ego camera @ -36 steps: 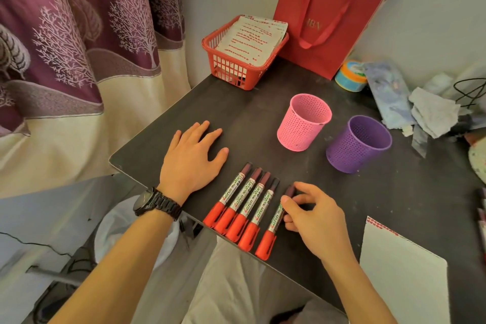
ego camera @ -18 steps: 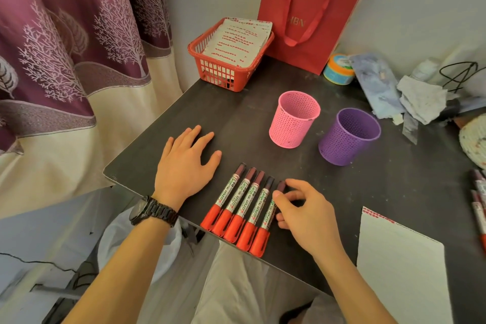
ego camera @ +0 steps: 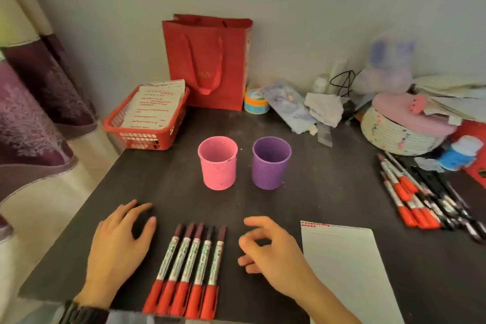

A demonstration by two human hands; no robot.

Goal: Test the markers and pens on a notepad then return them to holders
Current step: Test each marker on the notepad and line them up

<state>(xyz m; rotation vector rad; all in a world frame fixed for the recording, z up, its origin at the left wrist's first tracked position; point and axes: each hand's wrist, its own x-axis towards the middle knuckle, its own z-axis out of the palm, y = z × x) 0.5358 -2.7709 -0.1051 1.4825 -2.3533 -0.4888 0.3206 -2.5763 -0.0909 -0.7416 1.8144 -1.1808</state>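
Markers (ego camera: 192, 268), five in a neat row at the near edge of the table (ego camera: 328, 200), sit between both hands. Right hand (ego camera: 271, 252) hovers just beside them, fingers loosely curled, holding nothing. Left hand (ego camera: 118, 247) lies flat, fingers spread. I'd pinch the rightmost one mid-barrel, uncap it and scribble on the notepad (ego camera: 347, 271) close by.

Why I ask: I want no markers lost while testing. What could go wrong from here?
The five markers lie side by side with their red ends at the table's near edge; the left hand or right hand beside them might nudge one off. The pink holder and purple holder show nothing above their rims and look light, so a marker dropped in carelessly could tip one.
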